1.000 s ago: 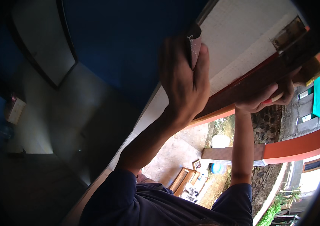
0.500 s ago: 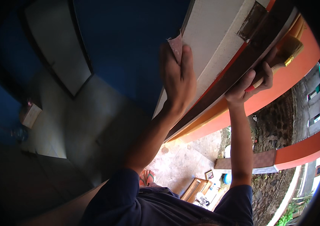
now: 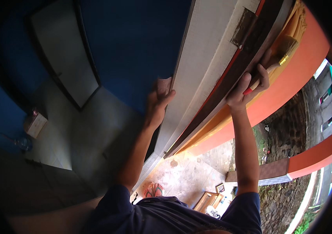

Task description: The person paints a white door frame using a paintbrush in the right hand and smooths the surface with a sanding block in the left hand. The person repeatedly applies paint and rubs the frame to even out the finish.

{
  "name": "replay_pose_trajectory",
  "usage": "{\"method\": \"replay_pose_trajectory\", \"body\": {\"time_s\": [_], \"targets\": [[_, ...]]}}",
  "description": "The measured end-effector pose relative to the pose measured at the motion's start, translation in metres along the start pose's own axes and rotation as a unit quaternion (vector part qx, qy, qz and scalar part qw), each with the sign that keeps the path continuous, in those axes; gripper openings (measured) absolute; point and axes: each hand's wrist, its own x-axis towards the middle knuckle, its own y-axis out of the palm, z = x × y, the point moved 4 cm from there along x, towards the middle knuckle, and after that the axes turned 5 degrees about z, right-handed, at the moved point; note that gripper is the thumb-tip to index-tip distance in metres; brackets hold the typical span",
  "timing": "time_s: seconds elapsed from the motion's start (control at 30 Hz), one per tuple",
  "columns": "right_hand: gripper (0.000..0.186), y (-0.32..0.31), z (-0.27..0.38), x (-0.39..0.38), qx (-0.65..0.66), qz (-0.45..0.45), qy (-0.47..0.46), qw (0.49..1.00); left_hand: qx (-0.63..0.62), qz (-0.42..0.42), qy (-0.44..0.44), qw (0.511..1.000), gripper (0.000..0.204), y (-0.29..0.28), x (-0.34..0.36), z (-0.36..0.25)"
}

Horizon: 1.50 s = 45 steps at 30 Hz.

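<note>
My left hand (image 3: 157, 106) is closed on a piece of pinkish-brown sandpaper (image 3: 163, 84), at the inner edge of a whitish wooden door frame (image 3: 202, 50). The thumb lies toward the frame's pale face. In my right hand (image 3: 248, 86) is a paintbrush (image 3: 281, 59) with a red-tipped handle, gold ferrule and pale bristles pointing up and away. That hand also rests against the dark brown wooden edge (image 3: 220, 102) beside the pale frame. A dark recess (image 3: 245, 29) is cut into the frame higher up.
A yellow-orange cloth (image 3: 294, 27) hangs beside the orange wall (image 3: 315, 43). Left of the frame lies a dim blue room with a pale door (image 3: 62, 46) and a box (image 3: 37, 124). Below are a stained floor (image 3: 177, 171) and a wooden table (image 3: 207, 201) bearing several things.
My left hand has moved down and left with the sandpaper, from the frame's face to its inner edge. The view has shifted slightly; my right hand still holds the paintbrush.
</note>
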Motion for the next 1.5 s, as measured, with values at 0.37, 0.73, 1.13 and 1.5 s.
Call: {"method": "replay_pose_trajectory", "body": {"time_s": [0.37,0.73,1.13,1.5], "targets": [[0.033,0.001,0.003,0.001,0.012,-0.001,-0.009,1.0,-0.074,-0.065,0.077,0.992,0.044,0.001,-0.017,0.028],[0.034,-0.002,0.006,0.0,0.001,0.008,0.012,1.0,-0.012,-0.012,0.126,0.992,0.048,0.004,-0.011,0.007],[0.037,0.001,0.009,-0.004,0.015,0.021,0.032,0.999,0.031,-0.152,0.29,0.945,0.032,0.041,0.042,-0.117],[0.036,0.0,0.009,-0.005,0.011,0.014,0.033,0.999,0.03,-0.149,0.192,0.97,0.047,0.047,0.05,-0.115]]}}
